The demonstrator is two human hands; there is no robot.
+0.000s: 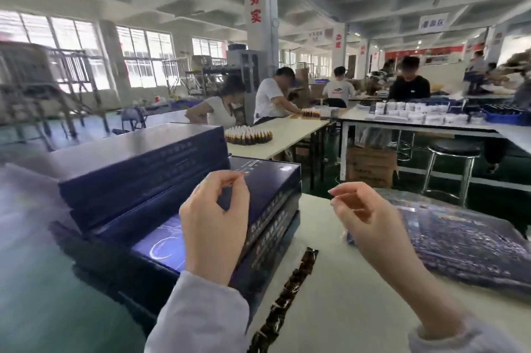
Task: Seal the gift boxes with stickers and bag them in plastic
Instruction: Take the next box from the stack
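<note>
Red "务实" on the white pillar (260, 36)

**Dark blue boxes, white table**

The gift boxes (172, 180) are dark blue with pale writing. One lid has a light blue swirl. The sticker strip (290, 292) is shiny brown and black. The table (344, 309) is creamy white. The sleeve (201, 321) is light grey. The floor (43, 295) is green.

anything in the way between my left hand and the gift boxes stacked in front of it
Nothing visible. The left hand is raised right over the stacked gift boxes, fingertips pinched, with only air between. The dark strip lies on the table to the right, clear of that path.
</note>
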